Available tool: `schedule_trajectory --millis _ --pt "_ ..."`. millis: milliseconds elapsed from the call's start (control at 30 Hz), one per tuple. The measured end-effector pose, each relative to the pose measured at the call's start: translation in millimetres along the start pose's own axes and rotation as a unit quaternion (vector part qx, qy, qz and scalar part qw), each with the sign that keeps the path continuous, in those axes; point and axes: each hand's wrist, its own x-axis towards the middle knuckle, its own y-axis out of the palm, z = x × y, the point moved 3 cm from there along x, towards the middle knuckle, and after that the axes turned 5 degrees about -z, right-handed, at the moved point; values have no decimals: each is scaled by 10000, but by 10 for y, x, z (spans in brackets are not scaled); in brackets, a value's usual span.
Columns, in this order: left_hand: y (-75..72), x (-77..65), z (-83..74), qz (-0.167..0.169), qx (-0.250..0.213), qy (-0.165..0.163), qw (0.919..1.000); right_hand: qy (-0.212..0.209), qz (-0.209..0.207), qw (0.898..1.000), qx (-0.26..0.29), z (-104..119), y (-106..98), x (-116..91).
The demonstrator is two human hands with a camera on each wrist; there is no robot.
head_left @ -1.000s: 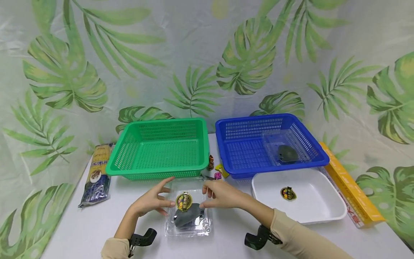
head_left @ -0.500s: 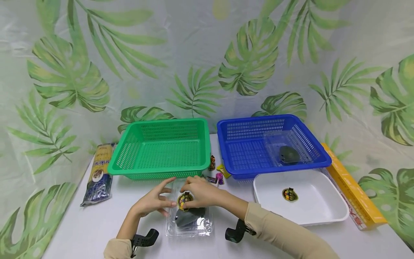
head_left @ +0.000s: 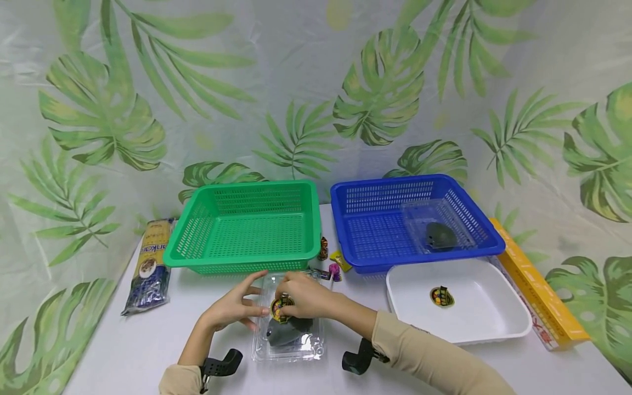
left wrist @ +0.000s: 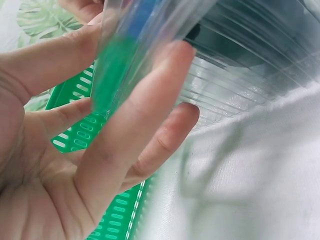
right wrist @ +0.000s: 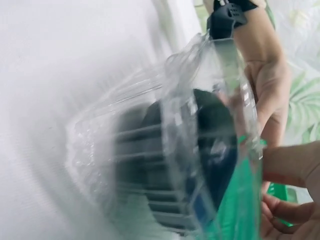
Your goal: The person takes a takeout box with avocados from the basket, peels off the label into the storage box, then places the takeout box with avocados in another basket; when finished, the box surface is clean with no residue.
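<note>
A clear plastic clamshell box point(head_left: 288, 354) lies on the table, holding a dark rounded thing point(head_left: 283, 333). On its lid is a round black-and-yellow sticker point(head_left: 276, 310). My left hand point(head_left: 236, 307) grips the box's left side; in the left wrist view the thumb and fingers point(left wrist: 135, 117) stand on either side of the clear plastic. Across the lid reaches my right hand point(head_left: 307, 294), its fingers bent and its thumb at the sticker. I cannot tell whether it pinches the sticker or presses on it. In the right wrist view the fingers point(right wrist: 290, 207) are close against the lid.
A green basket point(head_left: 242, 263) and a blue basket point(head_left: 419, 258) stand behind; the blue one holds a similar clear box point(head_left: 419, 219). A white tray point(head_left: 474, 280) bearing a like sticker and a long yellow box point(head_left: 543, 285) are right. Sweets point(head_left: 334, 270) and a pasta packet point(head_left: 150, 263) lie near.
My right hand has moved left from the box's right side to over the sticker, then stayed nearly still there. The left hand keeps its place on the box.
</note>
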Motion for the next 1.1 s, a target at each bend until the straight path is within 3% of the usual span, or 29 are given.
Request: schedule_trajectory --millis 300,467,767,1100 --pt "15 -4 -7 -58 64 33 10000 190 -101 9955 918 -16 3 22" --pt "21 -11 -19 -32 7 74 10000 142 -131 9989 438 -19 8 28" --pt "19 -21 -37 -50 -30 58 10000 -68 -63 9998 179 -67 47 115" --pt "23 -19 -44 -45 -50 14 10000 137 98 9988 -453 -63 61 158"
